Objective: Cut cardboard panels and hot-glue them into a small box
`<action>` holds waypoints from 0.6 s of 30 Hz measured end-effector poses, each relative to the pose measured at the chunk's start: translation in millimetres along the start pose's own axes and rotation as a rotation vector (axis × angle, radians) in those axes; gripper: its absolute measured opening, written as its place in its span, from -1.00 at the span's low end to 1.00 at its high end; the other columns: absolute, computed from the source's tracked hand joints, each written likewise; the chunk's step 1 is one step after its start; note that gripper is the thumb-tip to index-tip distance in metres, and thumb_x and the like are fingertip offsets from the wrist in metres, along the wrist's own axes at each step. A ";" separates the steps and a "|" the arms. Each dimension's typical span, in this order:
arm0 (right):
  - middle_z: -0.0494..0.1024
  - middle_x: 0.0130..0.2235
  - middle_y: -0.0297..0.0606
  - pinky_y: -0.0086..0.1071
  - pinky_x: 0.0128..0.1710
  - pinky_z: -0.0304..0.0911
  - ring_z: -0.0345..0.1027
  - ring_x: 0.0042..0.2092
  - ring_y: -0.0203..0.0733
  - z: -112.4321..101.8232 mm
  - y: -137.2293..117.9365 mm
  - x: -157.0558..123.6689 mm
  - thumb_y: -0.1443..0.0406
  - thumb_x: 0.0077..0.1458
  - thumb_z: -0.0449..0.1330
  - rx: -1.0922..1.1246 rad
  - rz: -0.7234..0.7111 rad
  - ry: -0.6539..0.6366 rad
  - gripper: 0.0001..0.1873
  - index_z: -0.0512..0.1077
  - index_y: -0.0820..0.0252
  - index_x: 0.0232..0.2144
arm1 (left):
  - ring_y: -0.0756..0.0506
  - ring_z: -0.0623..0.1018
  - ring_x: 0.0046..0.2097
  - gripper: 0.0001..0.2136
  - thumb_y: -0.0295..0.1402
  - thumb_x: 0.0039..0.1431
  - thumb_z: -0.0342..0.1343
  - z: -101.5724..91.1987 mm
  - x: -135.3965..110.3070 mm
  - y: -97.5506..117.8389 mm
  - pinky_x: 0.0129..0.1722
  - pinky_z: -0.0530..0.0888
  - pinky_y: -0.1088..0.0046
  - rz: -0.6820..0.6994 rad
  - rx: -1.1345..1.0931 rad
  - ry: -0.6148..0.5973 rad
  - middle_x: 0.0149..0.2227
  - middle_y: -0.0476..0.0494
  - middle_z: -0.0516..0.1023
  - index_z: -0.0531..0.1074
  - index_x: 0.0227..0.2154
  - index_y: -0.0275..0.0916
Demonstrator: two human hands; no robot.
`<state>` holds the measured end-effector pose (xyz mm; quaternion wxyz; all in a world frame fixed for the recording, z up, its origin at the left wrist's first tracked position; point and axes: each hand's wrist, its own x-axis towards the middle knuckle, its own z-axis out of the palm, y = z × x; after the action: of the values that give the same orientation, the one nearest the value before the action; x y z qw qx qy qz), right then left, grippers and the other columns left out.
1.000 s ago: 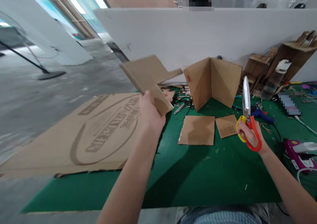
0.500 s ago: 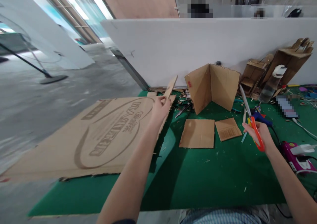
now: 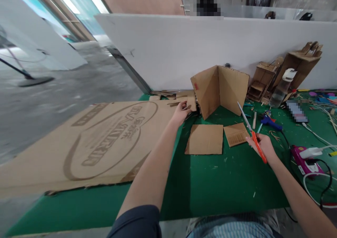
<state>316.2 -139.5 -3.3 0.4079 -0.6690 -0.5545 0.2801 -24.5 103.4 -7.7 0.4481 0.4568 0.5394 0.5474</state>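
My left hand (image 3: 182, 112) reaches over the far right corner of a large printed cardboard sheet (image 3: 110, 143). Its fingers look loosely bent and apart, beside a small cardboard piece (image 3: 187, 98) and a thin strip (image 3: 173, 104); any contact is hard to make out. In my right hand (image 3: 264, 146) is a pair of scissors (image 3: 256, 141) with orange handles, blades pointing up and left. A square cardboard piece (image 3: 204, 139) and a smaller one (image 3: 236, 134) lie flat between the hands. Behind them stands a folded cardboard panel (image 3: 219, 90).
A blue glue gun (image 3: 271, 123), a water bottle (image 3: 282, 88) and a phone (image 3: 297, 111) are on the green table (image 3: 223, 189) at right. Cardboard models (image 3: 296, 69) stand by the white partition (image 3: 158, 52). A purple power strip (image 3: 305, 164) with cables sits near the right edge.
The cardboard strip that stood up from my left hand no longer does; a cardboard piece now lies behind that hand. The scissors stay in my right hand, and the view has shifted slightly right.
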 end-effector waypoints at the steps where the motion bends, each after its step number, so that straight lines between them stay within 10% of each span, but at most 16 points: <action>1: 0.36 -0.65 -0.33 -0.39 -0.59 0.13 0.18 -0.59 -0.28 0.4 1.7 0.4 -0.15 -0.12 0.27 0.001 0.003 -0.002 -0.46 0.45 0.25 -0.53 | -0.14 0.52 -0.03 -0.49 -0.65 -0.23 0.27 -0.5 -1.4 -2.8 -0.08 0.46 0.36 0.003 -0.013 0.008 -0.01 -0.27 0.41 0.38 -0.12 -0.24; 18: 0.30 -0.61 -0.40 -0.42 -0.56 0.03 0.10 -0.55 -0.31 1.5 -15.8 -6.0 -0.05 -0.07 0.27 -0.158 -0.043 -0.070 -0.56 0.31 0.16 -0.61 | 0.05 0.58 -0.14 -0.53 -0.71 -0.02 0.06 21.9 -4.0 5.2 -0.09 0.52 0.53 -0.093 -0.543 0.261 -0.26 -0.02 0.53 0.28 -0.06 -0.15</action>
<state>305.5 -144.2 9.0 0.3402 -0.6768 -0.6031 0.2500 -2.2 103.3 -2.6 0.5055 0.2211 0.4467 0.7044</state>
